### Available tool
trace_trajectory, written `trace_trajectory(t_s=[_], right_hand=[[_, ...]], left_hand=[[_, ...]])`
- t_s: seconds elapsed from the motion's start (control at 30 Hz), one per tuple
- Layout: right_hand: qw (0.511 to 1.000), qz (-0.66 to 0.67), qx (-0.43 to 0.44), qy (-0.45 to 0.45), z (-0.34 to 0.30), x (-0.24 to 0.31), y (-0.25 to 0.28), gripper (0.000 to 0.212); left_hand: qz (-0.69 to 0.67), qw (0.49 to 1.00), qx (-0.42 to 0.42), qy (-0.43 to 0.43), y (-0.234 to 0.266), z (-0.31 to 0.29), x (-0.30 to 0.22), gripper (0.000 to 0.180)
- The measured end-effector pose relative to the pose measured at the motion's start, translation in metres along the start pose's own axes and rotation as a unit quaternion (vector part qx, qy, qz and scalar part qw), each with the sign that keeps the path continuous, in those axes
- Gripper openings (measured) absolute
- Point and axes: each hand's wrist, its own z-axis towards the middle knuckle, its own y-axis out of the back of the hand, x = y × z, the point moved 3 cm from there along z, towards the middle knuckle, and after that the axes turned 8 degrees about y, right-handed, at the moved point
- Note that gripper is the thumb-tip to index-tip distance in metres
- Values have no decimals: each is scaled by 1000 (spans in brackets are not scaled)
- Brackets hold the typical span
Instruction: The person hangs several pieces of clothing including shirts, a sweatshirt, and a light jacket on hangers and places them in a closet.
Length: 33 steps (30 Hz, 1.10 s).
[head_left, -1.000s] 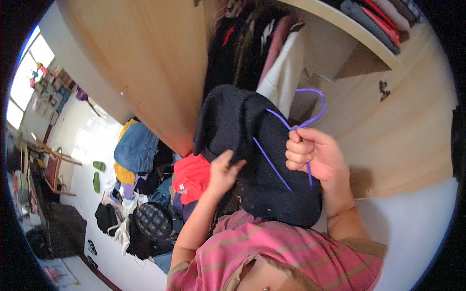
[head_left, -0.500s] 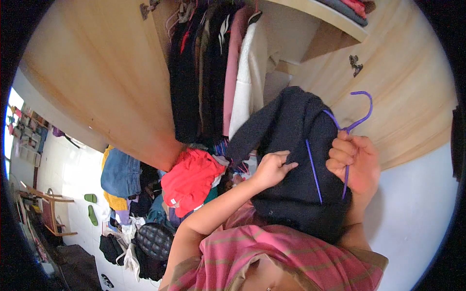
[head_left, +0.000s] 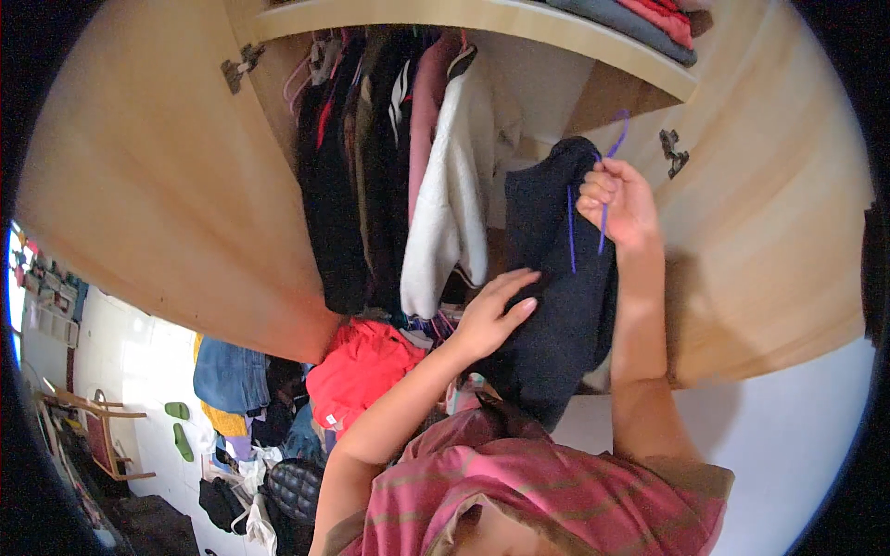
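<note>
My right hand (head_left: 623, 206) is closed around a purple hanger (head_left: 571, 232), just below its hook. A black long-sleeved top (head_left: 556, 324) hangs from it, draped down in front of me. My left hand (head_left: 499, 317) rests against the near side of the black top, its fingers stretched out and the thumb apart. Inside the open wardrobe, to the left of the black top, a white fleecy jacket (head_left: 450, 195) hangs at the right end of a row of clothes.
Dark garments (head_left: 334, 204) and a pink garment (head_left: 432, 120) hang beside the white jacket. Wooden wardrobe doors (head_left: 148, 167) stand open on both sides. Folded clothes lie on the shelf (head_left: 417, 13) above. Below left are a red garment (head_left: 362, 375), jeans (head_left: 232, 372) and green slippers (head_left: 182, 442).
My right hand has raised the hanger and black top up and leftward, toward the wardrobe. My left hand has moved slightly left, and its fingers have straightened out.
</note>
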Motion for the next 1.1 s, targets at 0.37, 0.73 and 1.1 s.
trace_trajectory(t_s=[0.37,0.73,1.1], right_hand=[[999,25,-22,28,189,2,3,22],[953,152,260,21,317,40,-35,38],[937,-307,135,98,356,-30,-4,29]], left_hand=[[149,952,-145,225,11,32,30,70],[185,942,-266,86,90,231,-19,59],[305,886,-306,167,130,245,53,37]])
